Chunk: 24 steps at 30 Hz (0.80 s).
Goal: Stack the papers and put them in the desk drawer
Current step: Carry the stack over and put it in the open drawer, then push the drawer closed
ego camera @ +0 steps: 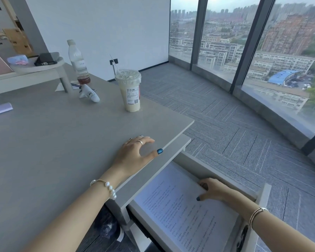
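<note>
Left hand (135,153) spread on desk (44,142) edge, right hand (212,190) pinching papers (180,211) — inside open drawer (264,197)

Right hand (214,190) gripping papers (180,211) inside open drawer (262,200), left hand (135,155) on desk (53,142)

— What colours are on the flat grey bench (44,142)?
— A clear plastic cup of creamy beige drink (130,90).
— And in the pale grey drawer (262,200)?
— White printed papers with black lines of text (180,215).
</note>
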### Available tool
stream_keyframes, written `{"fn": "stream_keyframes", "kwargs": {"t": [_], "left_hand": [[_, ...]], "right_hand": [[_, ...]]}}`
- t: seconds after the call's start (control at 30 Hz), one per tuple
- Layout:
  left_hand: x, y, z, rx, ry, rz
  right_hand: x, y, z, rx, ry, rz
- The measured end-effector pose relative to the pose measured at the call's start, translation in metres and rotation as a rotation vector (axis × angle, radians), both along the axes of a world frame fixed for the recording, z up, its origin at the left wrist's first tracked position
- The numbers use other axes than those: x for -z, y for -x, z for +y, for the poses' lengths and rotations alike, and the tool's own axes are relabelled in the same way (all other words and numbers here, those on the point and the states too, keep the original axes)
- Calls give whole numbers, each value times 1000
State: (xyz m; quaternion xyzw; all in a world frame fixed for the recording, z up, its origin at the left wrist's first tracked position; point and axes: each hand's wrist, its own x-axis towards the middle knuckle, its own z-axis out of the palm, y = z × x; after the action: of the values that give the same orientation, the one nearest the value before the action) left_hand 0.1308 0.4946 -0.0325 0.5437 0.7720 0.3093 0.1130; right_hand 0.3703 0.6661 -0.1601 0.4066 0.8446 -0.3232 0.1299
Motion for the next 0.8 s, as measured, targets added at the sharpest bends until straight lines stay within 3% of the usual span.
{"fn": "stream_keyframes", "kwargs": {"t": [0.13,0.3,0.43,0.53,0.63,0.8], "left_hand": [[1,1,1,0,7,-2],[3,1,1,-16,13,-6],[1,-1,-1,-15,22,-23],[0,-2,-2,-28,17,-36],[-3,-4,-4,-35,32,-56],[-3,-5,-4,-27,30,-59]], "right_hand": [[-15,-13,-13,-113,-140,-46],[-55,-53,-45,-118,-238,155],[-74,-101,-86,29,-271,394],[-66,-136,-115,234,-326,458],[-53,-158,-133,383,-240,395],[-39,-157,-147,368,-16,444]]}}
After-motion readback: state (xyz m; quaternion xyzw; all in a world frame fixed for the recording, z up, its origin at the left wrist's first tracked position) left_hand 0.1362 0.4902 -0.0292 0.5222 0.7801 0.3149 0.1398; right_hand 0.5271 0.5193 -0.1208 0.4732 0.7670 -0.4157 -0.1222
